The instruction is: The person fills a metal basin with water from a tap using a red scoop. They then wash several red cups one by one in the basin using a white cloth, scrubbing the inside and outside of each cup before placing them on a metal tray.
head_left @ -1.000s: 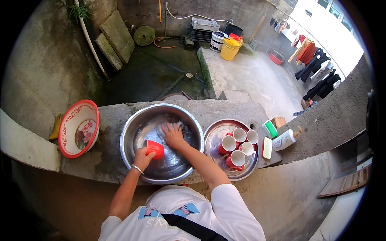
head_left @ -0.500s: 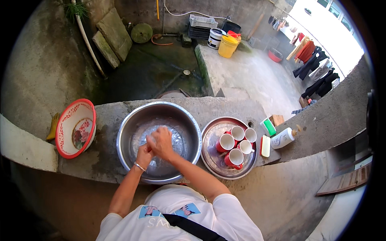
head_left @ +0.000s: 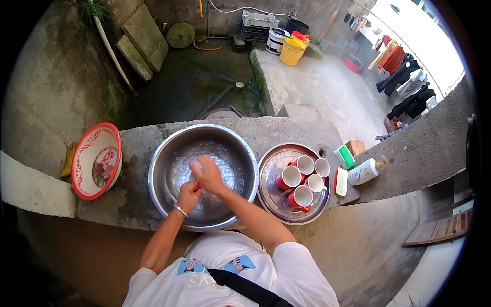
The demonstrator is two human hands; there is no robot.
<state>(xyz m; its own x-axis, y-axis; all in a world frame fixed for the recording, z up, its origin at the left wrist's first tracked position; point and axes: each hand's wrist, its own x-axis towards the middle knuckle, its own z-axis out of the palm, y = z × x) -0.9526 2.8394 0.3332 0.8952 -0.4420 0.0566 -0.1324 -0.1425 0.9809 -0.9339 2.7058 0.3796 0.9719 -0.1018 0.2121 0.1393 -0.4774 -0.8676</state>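
Red cup (head_left: 197, 187) mostly hidden, gripped by the left hand (head_left: 188, 199), right hand (head_left: 208, 177) blurred over it (hold can't be told), basin (head_left: 239, 151) below. Probably light, slippery if wet; best held round the body.

Basin (head_left: 230, 148) glossy metal (smooth inside); ledge (head_left: 137, 166) rough, matt concrete.

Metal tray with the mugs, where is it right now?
In the head view, the round metal tray sits on the concrete ledge, just right of the large steel basin.
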